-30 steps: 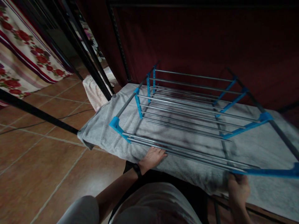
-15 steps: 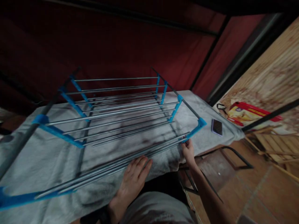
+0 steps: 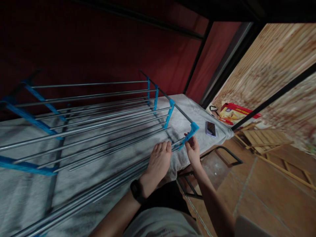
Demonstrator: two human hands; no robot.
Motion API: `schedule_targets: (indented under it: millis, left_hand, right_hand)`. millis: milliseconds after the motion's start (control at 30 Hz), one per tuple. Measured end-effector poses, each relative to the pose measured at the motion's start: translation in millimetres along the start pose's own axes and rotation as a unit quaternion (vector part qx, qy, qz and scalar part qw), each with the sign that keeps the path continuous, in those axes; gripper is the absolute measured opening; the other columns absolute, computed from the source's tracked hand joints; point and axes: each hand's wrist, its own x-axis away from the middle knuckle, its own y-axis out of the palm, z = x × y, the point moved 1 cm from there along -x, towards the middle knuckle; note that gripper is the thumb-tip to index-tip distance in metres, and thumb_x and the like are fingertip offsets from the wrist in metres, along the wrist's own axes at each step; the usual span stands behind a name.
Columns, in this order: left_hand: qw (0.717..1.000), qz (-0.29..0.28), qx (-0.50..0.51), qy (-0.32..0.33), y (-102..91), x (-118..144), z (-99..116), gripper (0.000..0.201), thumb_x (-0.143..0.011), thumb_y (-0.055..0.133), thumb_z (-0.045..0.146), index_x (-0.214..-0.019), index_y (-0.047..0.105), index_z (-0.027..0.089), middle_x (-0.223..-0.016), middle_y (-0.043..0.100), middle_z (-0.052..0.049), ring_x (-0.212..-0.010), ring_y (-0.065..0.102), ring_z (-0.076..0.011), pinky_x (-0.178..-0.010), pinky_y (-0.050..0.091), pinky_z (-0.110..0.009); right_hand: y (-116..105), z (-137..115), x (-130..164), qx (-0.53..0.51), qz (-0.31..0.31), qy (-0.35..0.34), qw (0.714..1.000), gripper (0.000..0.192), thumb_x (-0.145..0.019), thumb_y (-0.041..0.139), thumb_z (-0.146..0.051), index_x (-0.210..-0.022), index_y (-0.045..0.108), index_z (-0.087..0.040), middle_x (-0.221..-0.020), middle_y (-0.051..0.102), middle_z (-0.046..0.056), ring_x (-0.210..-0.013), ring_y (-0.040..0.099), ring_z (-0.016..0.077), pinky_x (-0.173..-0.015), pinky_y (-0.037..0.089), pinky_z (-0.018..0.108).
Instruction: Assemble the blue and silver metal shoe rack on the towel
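A rack of metal rods (image 3: 96, 123) and blue plastic brackets lies across the bed-like surface, fixed to a dark tubular frame. My left hand (image 3: 159, 161) lies over the front bundle of metal rods (image 3: 98, 191) near their right end. Its fingers are together and bent over the rods, with the fingertips partly hidden. Just to the right, my right hand (image 3: 193, 152) grips the front right blue bracket (image 3: 191, 131) from below, at the end where the rods meet it. Its thumb and fingers close around that lower part.
Grey cloth (image 3: 184, 102) covers the surface under the rack. A phone (image 3: 210, 128) lies on it to the right. Beyond are a red and yellow package (image 3: 237, 114) and a folded wooden piece (image 3: 265, 136). A dark metal-framed chair (image 3: 228, 154) stands below on the tiled floor.
My left hand has slid right along the rods, closer to my right hand. My right hand has moved up slightly on the bracket. The view has shifted to the right.
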Motion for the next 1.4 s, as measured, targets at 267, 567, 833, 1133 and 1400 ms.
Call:
schedule_targets:
  millis: [267,567,833,1133,1400]
  left_hand:
    - [0.998,-0.050,0.022,0.025,24.0,-43.6,21.9,0.039,-0.096,0.037,0.004,-0.132,0.053,0.008,-0.114,0.068,-0.018,-0.103,0.067,-0.0257,-0.085,0.052,-0.036]
    - [0.998,-0.048,0.045,-0.005,34.4,-56.2,28.8,0.030,-0.102,0.037,0.017,-0.122,0.059,0.016,-0.105,0.070,-0.011,-0.085,0.070,-0.0213,-0.070,0.050,-0.032]
    - [0.998,-0.051,0.030,-0.003,28.9,-53.0,32.6,0.036,-0.103,0.034,0.020,-0.134,0.053,0.022,-0.109,0.070,-0.007,-0.089,0.070,-0.0199,-0.072,0.052,-0.033]
    - [0.997,-0.079,0.024,-0.007,23.8,-57.1,35.2,0.039,-0.102,0.032,0.015,-0.133,0.054,0.020,-0.108,0.071,-0.008,-0.089,0.071,-0.0199,-0.072,0.052,-0.032]
    - [0.994,-0.102,0.034,-0.009,17.7,-58.1,37.2,0.040,-0.102,0.029,0.015,-0.132,0.055,0.019,-0.108,0.071,-0.009,-0.092,0.072,-0.0209,-0.076,0.054,-0.033]
  right_hand:
    - [-10.0,1.1,-11.8,0.012,-0.056,0.001,0.998,0.036,-0.087,0.065,-0.041,-0.118,0.063,-0.022,-0.125,0.068,0.011,-0.117,0.063,0.0264,-0.106,0.048,0.045]
    - [-13.7,3.1,-10.2,0.043,-0.078,-0.011,0.996,0.035,-0.093,0.061,-0.041,-0.121,0.062,-0.022,-0.125,0.069,0.010,-0.117,0.063,0.0261,-0.107,0.047,0.044]
    - [-13.6,10.5,-11.1,0.057,-0.067,-0.021,0.996,0.034,-0.092,0.062,-0.041,-0.121,0.062,-0.023,-0.121,0.070,0.009,-0.116,0.064,0.0258,-0.107,0.047,0.045]
    - [-11.6,1.2,-10.3,0.056,-0.060,-0.015,0.996,0.032,-0.089,0.064,-0.041,-0.116,0.065,-0.024,-0.113,0.073,0.008,-0.115,0.065,0.0273,-0.105,0.050,0.046]
    - [-11.3,-4.8,-8.6,0.074,-0.067,-0.012,0.995,0.035,-0.091,0.061,-0.041,-0.119,0.065,-0.021,-0.114,0.073,0.010,-0.116,0.065,0.0280,-0.104,0.050,0.046]
